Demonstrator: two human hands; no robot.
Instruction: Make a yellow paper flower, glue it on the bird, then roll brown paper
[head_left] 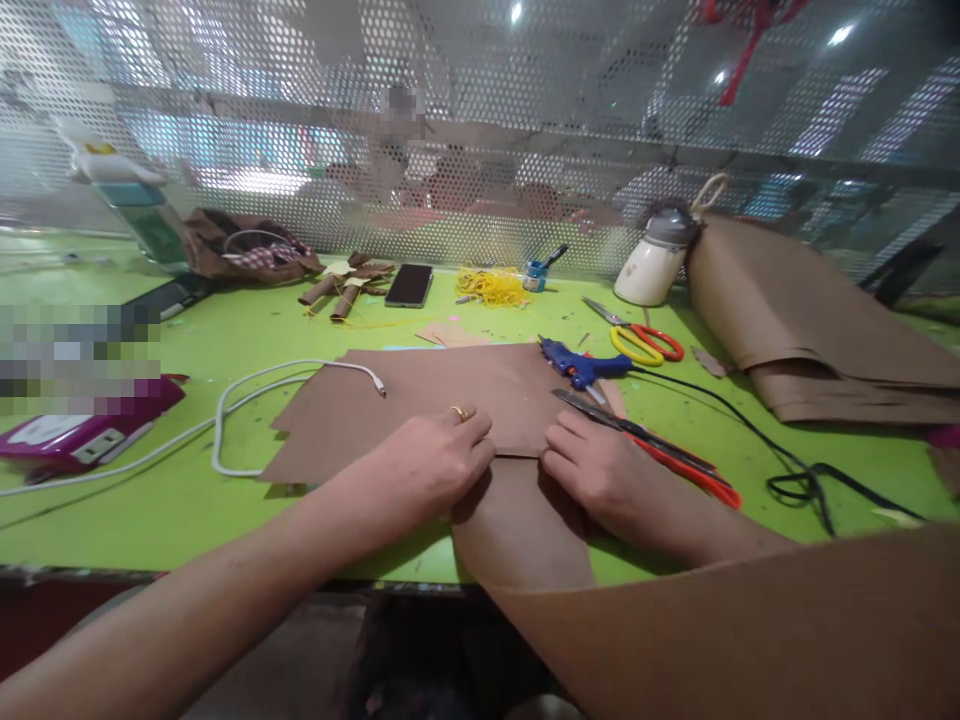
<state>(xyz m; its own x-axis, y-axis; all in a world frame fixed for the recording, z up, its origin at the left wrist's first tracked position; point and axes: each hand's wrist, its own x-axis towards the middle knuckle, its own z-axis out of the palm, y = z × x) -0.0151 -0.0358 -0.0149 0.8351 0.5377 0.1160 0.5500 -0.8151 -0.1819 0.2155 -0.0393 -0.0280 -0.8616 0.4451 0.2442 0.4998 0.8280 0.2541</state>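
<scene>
A long brown paper strip [525, 530] crosses the table's front edge and sweeps out toward the lower right. Its far end meets a stack of brown paper sheets [420, 385] lying flat on the table. My left hand [442, 455], a ring on one finger, is closed on the left edge of the strip. On the opposite edge, my right hand [600, 460] has its fingers curled and closed on the same strip; both thumbs are mostly hidden. Black-bladed scissors with red handles [675, 455] lie against my right hand. A blue glue gun [585, 362] rests just beyond it.
A white cable [217, 430] loops over the sheets' left side. Farther back lie a phone [409, 286], yellow raffia-like strands [491, 287] and yellow-orange scissors [637, 338]. A white bottle [651, 265] stands beside large brown paper [810, 320] at right. Perforated metal [450, 110] backs the table.
</scene>
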